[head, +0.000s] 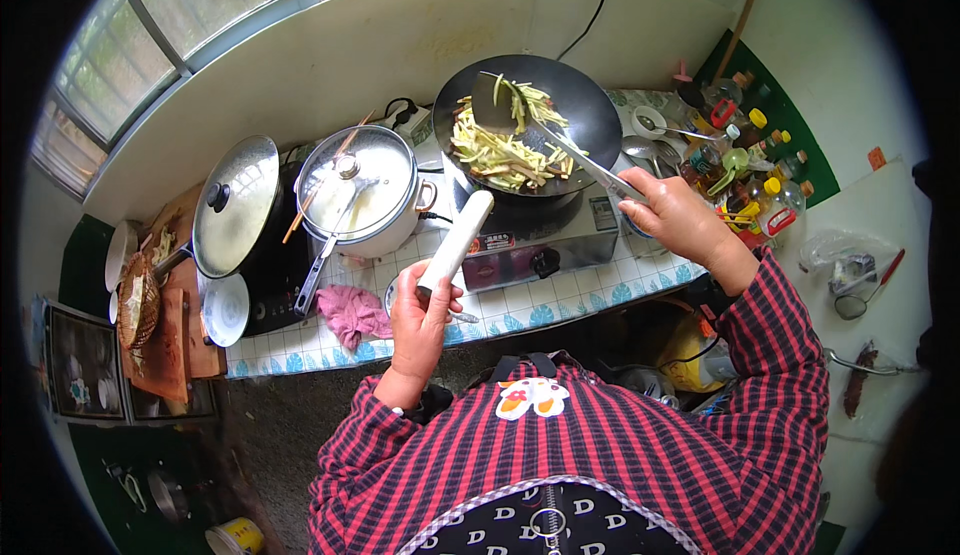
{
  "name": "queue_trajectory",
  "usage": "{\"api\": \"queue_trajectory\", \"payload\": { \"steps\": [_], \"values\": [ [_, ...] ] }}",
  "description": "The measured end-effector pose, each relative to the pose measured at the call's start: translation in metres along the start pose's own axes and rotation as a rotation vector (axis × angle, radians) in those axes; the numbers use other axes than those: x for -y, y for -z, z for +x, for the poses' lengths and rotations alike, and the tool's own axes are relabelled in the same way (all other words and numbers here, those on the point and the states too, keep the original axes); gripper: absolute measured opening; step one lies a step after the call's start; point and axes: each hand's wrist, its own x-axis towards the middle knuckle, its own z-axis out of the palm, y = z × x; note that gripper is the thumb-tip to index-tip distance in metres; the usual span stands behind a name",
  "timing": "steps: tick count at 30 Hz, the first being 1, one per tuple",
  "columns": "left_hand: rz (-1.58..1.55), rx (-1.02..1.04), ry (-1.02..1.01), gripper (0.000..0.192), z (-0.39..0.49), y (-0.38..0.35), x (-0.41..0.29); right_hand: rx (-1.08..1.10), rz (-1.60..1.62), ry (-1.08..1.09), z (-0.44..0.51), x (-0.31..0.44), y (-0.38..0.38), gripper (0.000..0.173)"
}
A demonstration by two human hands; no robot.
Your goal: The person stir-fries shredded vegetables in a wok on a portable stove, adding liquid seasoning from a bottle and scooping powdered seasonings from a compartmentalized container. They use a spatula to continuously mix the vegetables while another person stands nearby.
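A dark wok sits on a single-burner gas stove before me. My left hand grips a thick, pale wok handle that slants up towards the pan. In my right hand is the shaft of a metal wok spatula. Its broad blade is tilted over the pan, with some strips against it. Pale green vegetable strips, mixed with a few browner pieces, lie in the wok, mostly on its left side and lower middle.
Left of the stove stands a white electric pot under a glass lid, a ladle and chopsticks lying across it. Beyond are a lidded pan, a bowl and a cutting board. A pink cloth lies in front; several bottles crowd the right.
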Motion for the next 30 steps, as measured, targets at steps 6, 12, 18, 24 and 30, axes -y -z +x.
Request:
{"api": "queue_trajectory", "payload": {
  "steps": [6, 12, 18, 24, 30],
  "values": [
    [0.003, -0.001, 0.006, 0.028, 0.0, 0.0, 0.0, 0.033, -0.157, 0.071, 0.006, 0.005, -0.026, 0.027],
    [-0.018, 0.009, 0.005, 0.028, 0.0, 0.001, 0.001, -0.071, -0.361, -0.012, 0.009, -0.028, -0.027, 0.028],
    [0.007, 0.004, 0.007, 0.028, 0.0, 0.003, 0.002, -0.199, -0.325, -0.148, 0.015, -0.079, 0.003, 0.027],
    [0.007, -0.006, 0.017, 0.028, 0.001, 0.003, 0.002, -0.055, 0.01, -0.234, 0.062, -0.104, -0.01, 0.028],
    [0.03, -0.012, 0.001, 0.028, 0.001, 0.004, 0.004, 0.193, 0.481, -0.37, 0.042, -0.083, 0.009, 0.018]
  ]
}}
